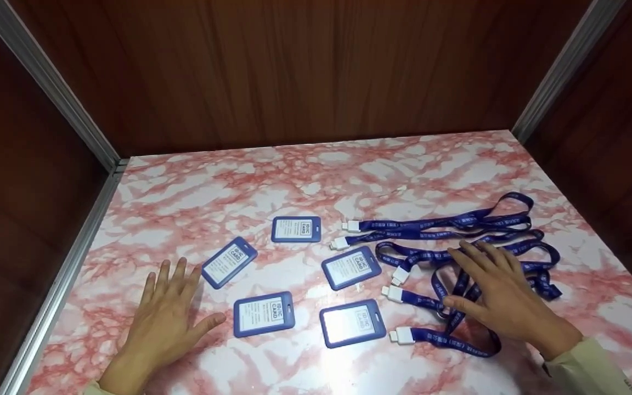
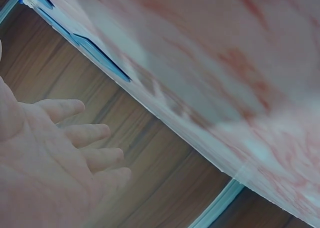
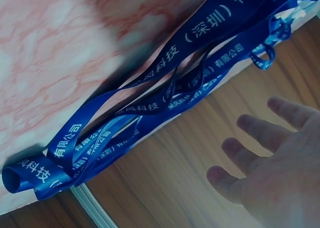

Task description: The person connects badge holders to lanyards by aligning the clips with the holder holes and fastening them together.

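Note:
Several blue badge holders with white ID/IC cards lie flat mid-table in the head view. My left hand (image 1: 165, 315), fingers straight and spread, is beside the tilted badge holder (image 1: 229, 262) and the front-left badge holder (image 1: 264, 314), holding nothing. Over the blue lanyards (image 1: 458, 348) on the right hovers my right hand (image 1: 500, 288), palm down, fingers extended. The lanyards have white printed lettering and white plastic clips (image 1: 402, 335) pointing left. In the right wrist view, a gap shows between the fingers (image 3: 235, 158) and the lanyard straps (image 3: 195, 33).
A pink-and-white marbled table (image 1: 228, 175) carries everything. Dark wood panels (image 1: 316, 71) enclose it at the back and both sides, with metal corner posts (image 1: 47, 82). Two more badge holders, the back one (image 1: 296, 229) and the front-right one (image 1: 353, 323), lie near the clips.

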Motion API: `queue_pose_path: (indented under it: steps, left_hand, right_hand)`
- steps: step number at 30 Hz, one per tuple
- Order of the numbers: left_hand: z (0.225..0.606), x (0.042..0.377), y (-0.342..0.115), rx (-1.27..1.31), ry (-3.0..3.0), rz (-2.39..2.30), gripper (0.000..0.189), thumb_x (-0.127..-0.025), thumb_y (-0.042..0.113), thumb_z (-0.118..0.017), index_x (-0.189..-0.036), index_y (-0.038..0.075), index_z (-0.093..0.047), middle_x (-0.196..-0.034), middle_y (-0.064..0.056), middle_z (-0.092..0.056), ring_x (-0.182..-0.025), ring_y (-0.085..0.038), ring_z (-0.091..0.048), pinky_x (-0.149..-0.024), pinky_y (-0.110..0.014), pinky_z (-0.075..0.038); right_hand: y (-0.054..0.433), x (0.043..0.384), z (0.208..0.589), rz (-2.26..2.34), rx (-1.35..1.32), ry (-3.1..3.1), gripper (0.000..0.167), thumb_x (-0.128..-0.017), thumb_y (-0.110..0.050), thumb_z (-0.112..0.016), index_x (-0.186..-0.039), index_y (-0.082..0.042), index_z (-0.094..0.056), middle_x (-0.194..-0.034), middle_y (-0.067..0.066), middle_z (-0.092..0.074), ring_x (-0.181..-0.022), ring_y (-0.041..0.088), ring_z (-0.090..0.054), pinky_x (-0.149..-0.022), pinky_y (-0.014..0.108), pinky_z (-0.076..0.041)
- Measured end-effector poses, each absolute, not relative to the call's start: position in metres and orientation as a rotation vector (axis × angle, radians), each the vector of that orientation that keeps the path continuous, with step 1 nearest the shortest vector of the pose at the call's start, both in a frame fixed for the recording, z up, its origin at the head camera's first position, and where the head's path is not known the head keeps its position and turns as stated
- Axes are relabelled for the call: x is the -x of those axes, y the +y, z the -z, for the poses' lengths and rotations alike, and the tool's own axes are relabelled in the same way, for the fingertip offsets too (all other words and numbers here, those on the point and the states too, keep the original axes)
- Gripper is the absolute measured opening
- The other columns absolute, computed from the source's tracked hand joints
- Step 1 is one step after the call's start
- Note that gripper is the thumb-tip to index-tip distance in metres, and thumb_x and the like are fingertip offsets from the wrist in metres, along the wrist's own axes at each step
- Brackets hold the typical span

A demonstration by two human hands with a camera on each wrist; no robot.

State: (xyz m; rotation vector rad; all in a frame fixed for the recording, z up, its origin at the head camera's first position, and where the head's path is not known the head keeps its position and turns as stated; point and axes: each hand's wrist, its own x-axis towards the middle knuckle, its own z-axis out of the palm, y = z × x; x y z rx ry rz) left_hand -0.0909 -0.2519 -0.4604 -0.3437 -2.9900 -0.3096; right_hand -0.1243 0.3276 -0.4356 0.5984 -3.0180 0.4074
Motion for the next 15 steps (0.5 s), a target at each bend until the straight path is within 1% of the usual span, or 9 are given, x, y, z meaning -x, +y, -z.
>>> queue_pose_path:
  steps: [5, 9, 12, 15]
  left_hand:
    - [0.461, 0.089, -0.247, 0.361, -2.964, 0.304, 0.101, -0.090, 0.073, -0.058, -0.159, 0.003, -0.033, -0.165, -0.027, -0.023, -0.153, -0.048, -0.012, -0.124, -0.057, -0.002]
    - [0.463, 0.089, -0.245, 0.392, -2.938, 0.292, 0.099, -0.091, 0.072, -0.059, -0.158, 0.002, -0.036, -0.164, -0.027, -0.025, -0.153, -0.048, -0.013, -0.124, -0.058, -0.007]
    - [0.463, 0.089, -0.243, 0.405, -2.939, 0.289, 0.098, -0.091, 0.071, -0.058, -0.158, 0.002, -0.036, -0.164, -0.026, -0.025, -0.153, -0.047, -0.013, -0.123, -0.058, -0.008]
    - [0.463, 0.089, -0.240, 0.415, -2.945, 0.296, 0.098, -0.090, 0.070, -0.060, -0.157, 0.002, -0.038, -0.164, -0.026, -0.026, -0.153, -0.047, -0.014, -0.123, -0.059, -0.008]
  right_hand:
    - [0.324, 0.124, 0.435, -0.391, -0.628, -3.008, 0.088, -0.093, -0.063, -0.065, -0.161, -0.016, -0.035, -0.166, 0.017, -0.027, -0.149, 0.051, -0.017, -0.116, 0.072, -0.004]
    - [0.321, 0.123, 0.434, -0.395, -0.640, -3.002, 0.088, -0.093, -0.061, -0.066, -0.161, -0.015, -0.035, -0.167, 0.016, -0.026, -0.150, 0.049, -0.017, -0.117, 0.071, -0.002]
    - [0.320, 0.123, 0.434, -0.392, -0.650, -2.988, 0.087, -0.093, -0.060, -0.066, -0.161, -0.015, -0.035, -0.166, 0.016, -0.028, -0.150, 0.048, -0.017, -0.118, 0.071, -0.003]
    - [0.319, 0.122, 0.434, -0.381, -0.671, -2.955, 0.086, -0.092, -0.059, -0.068, -0.159, -0.015, -0.038, -0.164, 0.016, -0.032, -0.149, 0.048, -0.020, -0.117, 0.070, -0.007]
